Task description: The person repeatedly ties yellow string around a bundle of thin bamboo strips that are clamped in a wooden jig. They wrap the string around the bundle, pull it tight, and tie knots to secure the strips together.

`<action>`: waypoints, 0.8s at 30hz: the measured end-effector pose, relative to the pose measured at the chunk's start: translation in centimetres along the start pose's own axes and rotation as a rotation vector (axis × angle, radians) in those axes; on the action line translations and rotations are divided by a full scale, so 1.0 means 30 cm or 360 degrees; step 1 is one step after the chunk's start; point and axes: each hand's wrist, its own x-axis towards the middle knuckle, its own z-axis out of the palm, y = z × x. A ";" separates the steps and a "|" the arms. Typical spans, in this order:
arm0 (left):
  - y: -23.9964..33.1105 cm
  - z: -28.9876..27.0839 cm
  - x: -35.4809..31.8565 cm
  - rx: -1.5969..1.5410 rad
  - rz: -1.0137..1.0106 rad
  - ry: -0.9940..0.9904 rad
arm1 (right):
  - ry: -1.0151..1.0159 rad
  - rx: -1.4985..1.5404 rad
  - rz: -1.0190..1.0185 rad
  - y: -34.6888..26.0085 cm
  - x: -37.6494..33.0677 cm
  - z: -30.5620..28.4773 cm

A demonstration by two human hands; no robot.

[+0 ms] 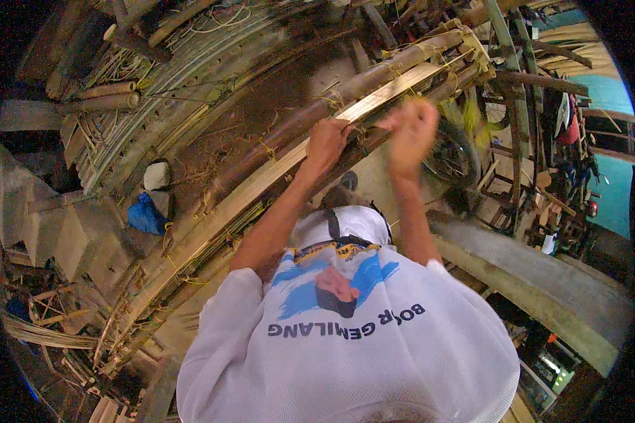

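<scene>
Hands being worked on a bamboo bundle overhead.
Left hand is being closed around the bamboo bundle; right hand, blurred, is being held against it, grip impossible to tell.

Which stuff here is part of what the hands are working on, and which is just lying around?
In hand: left hand, right hand, bamboo bundle.

Lying about: blue bag, grey stone, wheel, loose bamboo strips.
</scene>
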 end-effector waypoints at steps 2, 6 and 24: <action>-0.078 0.092 -0.041 -0.0263 0.0319 0.0525 | -0.0536 -0.0671 -0.0376 -0.056 -0.004 0.183; -0.100 0.066 0.015 -0.0175 0.0458 0.0534 | -0.1509 -0.1276 -0.0721 0.169 0.152 0.388; -0.016 -0.039 0.036 -0.0286 -0.0016 -0.0252 | 0.0308 0.1790 0.1413 0.696 -0.088 -0.241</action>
